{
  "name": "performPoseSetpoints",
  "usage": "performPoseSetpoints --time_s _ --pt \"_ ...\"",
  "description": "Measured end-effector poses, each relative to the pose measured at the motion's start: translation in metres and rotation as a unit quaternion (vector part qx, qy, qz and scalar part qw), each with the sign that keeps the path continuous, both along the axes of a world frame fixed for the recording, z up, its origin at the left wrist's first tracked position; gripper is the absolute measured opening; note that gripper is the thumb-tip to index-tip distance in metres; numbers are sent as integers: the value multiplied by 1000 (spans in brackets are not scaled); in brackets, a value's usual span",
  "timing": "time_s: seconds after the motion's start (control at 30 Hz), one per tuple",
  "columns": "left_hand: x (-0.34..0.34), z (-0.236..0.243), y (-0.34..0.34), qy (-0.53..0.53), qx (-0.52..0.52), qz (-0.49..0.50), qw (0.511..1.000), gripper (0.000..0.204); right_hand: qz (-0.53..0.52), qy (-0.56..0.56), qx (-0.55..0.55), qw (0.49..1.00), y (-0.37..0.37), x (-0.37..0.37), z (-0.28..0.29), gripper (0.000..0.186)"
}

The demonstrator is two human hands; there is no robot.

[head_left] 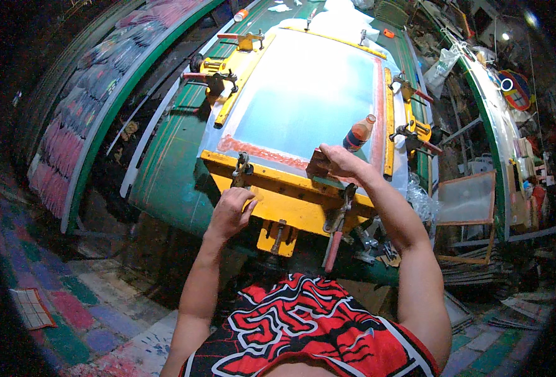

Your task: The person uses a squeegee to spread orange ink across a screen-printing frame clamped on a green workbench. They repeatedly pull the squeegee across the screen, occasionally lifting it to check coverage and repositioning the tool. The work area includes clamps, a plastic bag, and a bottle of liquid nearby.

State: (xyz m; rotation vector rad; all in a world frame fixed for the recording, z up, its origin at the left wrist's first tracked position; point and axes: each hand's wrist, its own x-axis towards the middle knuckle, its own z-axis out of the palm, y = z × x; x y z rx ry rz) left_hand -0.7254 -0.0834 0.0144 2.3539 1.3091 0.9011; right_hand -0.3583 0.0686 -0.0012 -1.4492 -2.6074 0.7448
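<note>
My right hand point(339, 158) grips a brown squeegee point(316, 168) with a pale green lower edge, held over the front of a screen frame point(293, 100) with a light blue middle and reddish border. My left hand point(234, 208) has its fingers curled at the front yellow clamp bar point(268, 201), just below a metal clamp point(242, 166); what they grip is unclear. A bottle with orange-brown contents point(359, 132) stands on the screen beside my right hand. A clamp with a red handle point(335, 242) hangs at the bar's front right.
The screen sits over a green table point(165, 169) with more yellow clamps point(224, 75) at both sides. A green-edged rack of patterned pieces point(89, 100) is at left. A spare screen frame point(465, 198), crumpled plastic point(422, 204) and clutter are at right, above a painted floor point(70, 314).
</note>
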Motion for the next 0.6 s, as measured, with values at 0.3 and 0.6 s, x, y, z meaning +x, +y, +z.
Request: performPoseSetpoints --time_s 0.3,0.6 --pt "7 3 -4 40 8 5 999 13 20 1 36 999 -10 25 -7 24" --pt "61 -7 -19 -9 -10 -77 997 15 22 23 50 998 -12 46 -10 30"
